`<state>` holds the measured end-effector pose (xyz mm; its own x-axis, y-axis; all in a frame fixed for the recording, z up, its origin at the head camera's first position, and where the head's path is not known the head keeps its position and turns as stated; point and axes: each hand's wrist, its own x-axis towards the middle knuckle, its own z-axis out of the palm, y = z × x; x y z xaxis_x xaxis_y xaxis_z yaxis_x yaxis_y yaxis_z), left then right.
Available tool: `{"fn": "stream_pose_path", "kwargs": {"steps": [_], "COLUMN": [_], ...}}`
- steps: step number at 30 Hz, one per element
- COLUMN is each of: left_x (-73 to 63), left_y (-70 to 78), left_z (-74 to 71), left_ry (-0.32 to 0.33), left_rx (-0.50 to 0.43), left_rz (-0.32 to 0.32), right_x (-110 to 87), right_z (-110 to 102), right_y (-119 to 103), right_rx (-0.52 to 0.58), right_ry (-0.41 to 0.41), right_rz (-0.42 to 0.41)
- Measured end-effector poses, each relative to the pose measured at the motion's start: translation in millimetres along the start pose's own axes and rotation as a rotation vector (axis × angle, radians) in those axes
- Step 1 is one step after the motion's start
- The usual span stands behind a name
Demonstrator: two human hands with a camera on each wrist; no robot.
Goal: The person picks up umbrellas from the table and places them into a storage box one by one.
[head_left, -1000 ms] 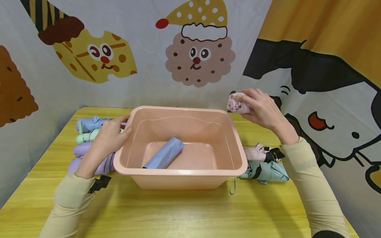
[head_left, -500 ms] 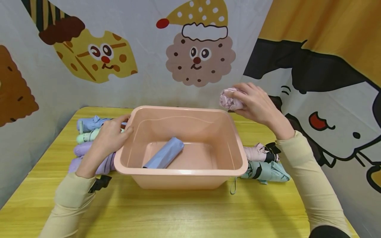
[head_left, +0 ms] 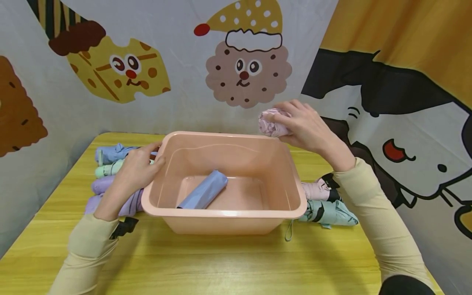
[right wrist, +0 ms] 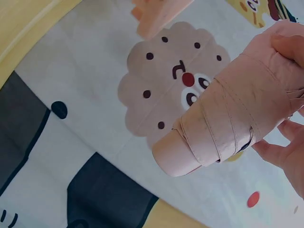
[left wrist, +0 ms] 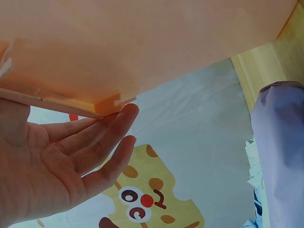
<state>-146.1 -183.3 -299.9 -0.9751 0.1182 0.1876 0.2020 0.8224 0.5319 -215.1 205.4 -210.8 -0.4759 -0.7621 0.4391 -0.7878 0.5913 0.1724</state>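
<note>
A peach plastic tub (head_left: pixel 236 223) stands mid-table. My left hand (head_left: pixel 138 170) grips its left rim, with the fingers (left wrist: pixel 111 137) under the rim's edge in the left wrist view. Inside lies a blue folded umbrella (head_left: pixel 204 190), slanted on the floor of the tub. My right hand (head_left: pixel 307 129) holds a rolled pink folding umbrella (head_left: pixel 272 123) over the tub's back right corner. The right wrist view shows this pink umbrella (right wrist: pixel 223 109) wrapped tight, its narrower end pointing away from the hand.
Left of the tub lie folded umbrellas: a blue one (head_left: pixel 110 155), a mint green one (head_left: pixel 107 169) and two purple ones (head_left: pixel 101 185). To the right lie a pink one (head_left: pixel 315 190) and a teal one (head_left: pixel 333 212) with a wrist loop. A cartoon-print cloth (head_left: pixel 184 110) hangs behind the table.
My right hand has carried the pink umbrella leftward, from beyond the tub's right side to its back right corner. The left hand and the tub have stayed put.
</note>
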Motion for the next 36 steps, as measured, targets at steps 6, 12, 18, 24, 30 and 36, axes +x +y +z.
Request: {"fn": "stream_pose_path", "kwargs": {"steps": [6,12,18,24,30,36], "left_x": [0.0,-0.5,-0.3,-0.6,-0.3,-0.3], "left_y": [0.6,1.1,0.5,1.2,1.1,0.7], "left_z": [0.0,-0.3,0.0,-0.2,0.1,0.5], "left_ry": [-0.006,-0.008,-0.007,-0.008,-0.006,-0.008], "left_rx": [-0.001,-0.008,-0.004,-0.004,-0.005,-0.009], "left_rz": [-0.006,-0.007,-0.005,-0.006,-0.005,-0.01], "right_x": [11.6,23.5,34.2,42.4,49.5,55.0], "right_z": [-1.7,-2.0,1.3,4.3,8.9,18.7], "right_y": [-11.8,-25.0,-37.5,-49.1,-59.9,-69.7], "right_rx": [-0.014,-0.034,-0.046,-0.067,-0.088,-0.099], "right_ry": [-0.037,-0.06,-0.058,-0.07,-0.041,0.001], "right_rz": [-0.023,-0.082,-0.158,-0.211,-0.288,-0.377]}}
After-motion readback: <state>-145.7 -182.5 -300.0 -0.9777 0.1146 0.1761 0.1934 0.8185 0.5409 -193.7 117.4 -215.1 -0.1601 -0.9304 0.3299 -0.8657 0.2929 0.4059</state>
